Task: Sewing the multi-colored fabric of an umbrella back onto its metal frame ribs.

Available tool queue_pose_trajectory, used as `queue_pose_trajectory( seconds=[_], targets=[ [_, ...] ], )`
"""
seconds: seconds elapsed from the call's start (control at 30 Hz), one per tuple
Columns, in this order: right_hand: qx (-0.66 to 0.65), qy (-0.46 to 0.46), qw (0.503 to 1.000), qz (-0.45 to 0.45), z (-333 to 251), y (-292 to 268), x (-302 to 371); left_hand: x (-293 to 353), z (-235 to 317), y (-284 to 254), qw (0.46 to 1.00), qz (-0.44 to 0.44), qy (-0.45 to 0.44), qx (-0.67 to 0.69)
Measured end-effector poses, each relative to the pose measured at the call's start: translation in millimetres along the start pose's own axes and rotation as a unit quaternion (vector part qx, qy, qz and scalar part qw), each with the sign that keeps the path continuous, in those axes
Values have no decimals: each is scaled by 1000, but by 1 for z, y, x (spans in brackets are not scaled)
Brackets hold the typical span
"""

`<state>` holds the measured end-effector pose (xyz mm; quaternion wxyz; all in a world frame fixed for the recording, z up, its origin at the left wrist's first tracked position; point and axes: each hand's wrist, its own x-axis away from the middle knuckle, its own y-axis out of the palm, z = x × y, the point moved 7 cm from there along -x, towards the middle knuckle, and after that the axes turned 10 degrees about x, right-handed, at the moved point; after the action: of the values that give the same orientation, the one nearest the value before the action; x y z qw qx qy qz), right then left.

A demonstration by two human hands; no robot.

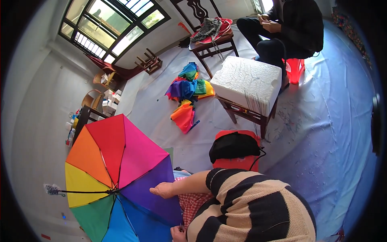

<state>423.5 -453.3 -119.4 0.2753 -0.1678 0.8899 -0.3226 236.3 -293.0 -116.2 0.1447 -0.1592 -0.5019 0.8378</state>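
Observation:
An open rainbow umbrella (143,151) fills the lower left, its inner side with dark ribs facing me. Its black shaft points left and ends in a handle (51,189) that seems wrapped in clear plastic. In front of the purple panel is my right hand (163,190), fingers drawn together; anything pinched in them is too small to make out. Lower down, my left hand (177,233) is closed at the edge of the blue panel, partly cut off by the frame. A red checked cloth (192,205) lies between my striped sleeve and the umbrella.
Several folded rainbow umbrellas (187,88) lie on the sheeted floor. A red stool (238,163) with a black pad is close by. Beyond it, a white foam block (246,82) stuck with thin wires rests on a wooden stool. Another person (298,32) sits at the back, hands together.

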Motion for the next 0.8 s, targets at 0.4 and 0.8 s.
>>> queue_pose_trajectory(
  seconds=[0.4, 0.8],
  targets=[
    [-39, 3, 999, 37, 7, -3, 0, -6, -6, 6, 990, -53, -130, 31],
    [-78, 34, 995, 49, 23, -5, -28, -21, -25, 14, 977, -73, -164, 111]
  ],
)
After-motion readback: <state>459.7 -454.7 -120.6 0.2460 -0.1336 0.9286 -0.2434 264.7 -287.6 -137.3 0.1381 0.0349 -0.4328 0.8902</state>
